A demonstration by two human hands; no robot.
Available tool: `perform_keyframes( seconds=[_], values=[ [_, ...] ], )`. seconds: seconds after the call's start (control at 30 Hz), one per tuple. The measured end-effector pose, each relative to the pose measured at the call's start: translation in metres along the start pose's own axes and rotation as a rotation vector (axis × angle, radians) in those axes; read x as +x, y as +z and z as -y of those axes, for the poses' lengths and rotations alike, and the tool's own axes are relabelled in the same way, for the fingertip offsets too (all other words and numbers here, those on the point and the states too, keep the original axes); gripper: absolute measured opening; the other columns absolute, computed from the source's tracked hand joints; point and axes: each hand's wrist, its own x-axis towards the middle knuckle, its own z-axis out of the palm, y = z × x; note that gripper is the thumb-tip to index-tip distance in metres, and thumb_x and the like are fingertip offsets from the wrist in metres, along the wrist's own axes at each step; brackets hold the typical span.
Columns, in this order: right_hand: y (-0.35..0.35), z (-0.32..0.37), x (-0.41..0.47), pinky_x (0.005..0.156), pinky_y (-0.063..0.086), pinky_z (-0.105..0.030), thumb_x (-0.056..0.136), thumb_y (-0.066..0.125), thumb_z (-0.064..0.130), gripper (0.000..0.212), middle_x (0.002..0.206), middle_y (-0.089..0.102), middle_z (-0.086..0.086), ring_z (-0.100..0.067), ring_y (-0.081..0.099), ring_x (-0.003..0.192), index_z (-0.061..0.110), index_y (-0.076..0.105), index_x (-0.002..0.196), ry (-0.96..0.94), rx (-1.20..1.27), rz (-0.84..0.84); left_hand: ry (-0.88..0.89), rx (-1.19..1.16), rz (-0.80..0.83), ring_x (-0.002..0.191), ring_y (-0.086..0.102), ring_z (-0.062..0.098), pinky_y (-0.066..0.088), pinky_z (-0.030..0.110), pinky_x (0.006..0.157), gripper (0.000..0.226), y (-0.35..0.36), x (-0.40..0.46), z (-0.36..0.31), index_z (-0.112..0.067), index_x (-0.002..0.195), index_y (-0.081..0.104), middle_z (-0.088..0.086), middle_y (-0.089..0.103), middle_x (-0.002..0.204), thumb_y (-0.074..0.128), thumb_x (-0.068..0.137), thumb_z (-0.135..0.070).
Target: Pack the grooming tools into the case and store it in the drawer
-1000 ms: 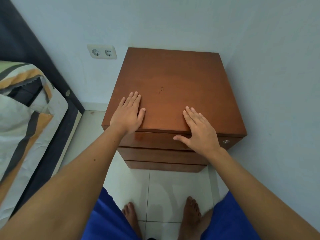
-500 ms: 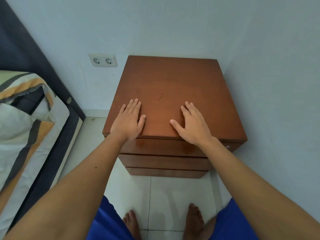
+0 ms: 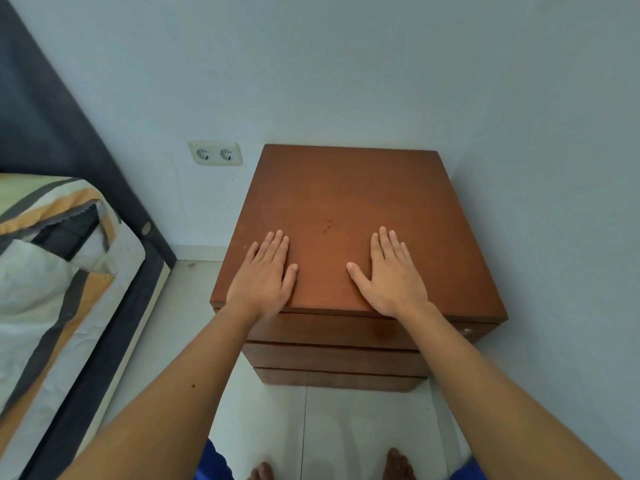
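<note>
Blue-grey walls corner a brown nightstand [image 3: 346,202], both hands flat on its worktop.

Neither case nor grooming tools show anywhere; whether they sit inside I cannot tell. The left hand [image 3: 265,278] and right hand [image 3: 393,275] lie palm down near the front edge, fingers straight and together, each grip holding nothing. The top drawer [image 3: 332,329] lies just below and nearer than both wrists, its long axis running left to right, seemingly closed. Both hands sit about equally near it; the right is nearer the small knob [image 3: 467,331] at the right end.
</note>
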Motion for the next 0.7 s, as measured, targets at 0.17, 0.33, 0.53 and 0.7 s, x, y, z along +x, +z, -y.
perform_keyframes(
  seconds=[0.17,0.33,0.53,0.7],
  values=[
    [0.002,-0.001,0.001,0.133,0.0,-0.042,0.1,0.011,0.073,0.093,0.176,-0.008,-0.01,-0.025,-0.01,0.163,0.008,0.0,0.166,-0.012,-0.018,0.003,0.0,0.008,-0.003,0.163,-0.007,0.012,-0.003,0.037,0.133,0.072,0.002,0.002,0.001,-0.017,0.169,0.005,-0.001,0.001,0.178,0.008,0.108,-0.055],
    [0.0,-0.002,-0.011,0.132,-0.003,-0.04,0.105,0.011,0.065,0.082,0.176,-0.007,-0.008,-0.024,-0.011,0.163,0.012,0.002,0.167,-0.051,-0.006,0.008,0.004,-0.006,-0.003,0.163,-0.006,0.011,-0.003,0.036,0.133,0.075,0.002,0.001,0.002,-0.017,0.17,0.006,-0.002,0.002,0.178,0.006,0.105,-0.056],
    [0.009,-0.004,-0.062,0.132,-0.005,-0.037,0.109,0.008,0.058,0.071,0.176,-0.011,0.0,-0.017,-0.017,0.161,0.019,0.0,0.168,-0.118,0.033,-0.001,0.002,0.0,0.014,0.163,-0.006,0.011,-0.003,0.036,0.133,0.078,0.001,0.001,0.001,-0.018,0.17,0.005,-0.003,0.001,0.178,0.002,0.104,-0.059],
    [0.015,-0.004,-0.133,0.13,-0.007,-0.031,0.098,0.001,0.065,0.081,0.17,-0.03,0.006,-0.013,-0.027,0.158,0.023,-0.003,0.167,-0.213,0.084,0.083,0.009,0.0,0.003,0.163,-0.006,0.011,-0.002,0.036,0.133,0.078,-0.002,0.001,-0.002,-0.018,0.17,0.005,-0.003,0.001,0.178,0.002,0.103,-0.058]
  ],
)
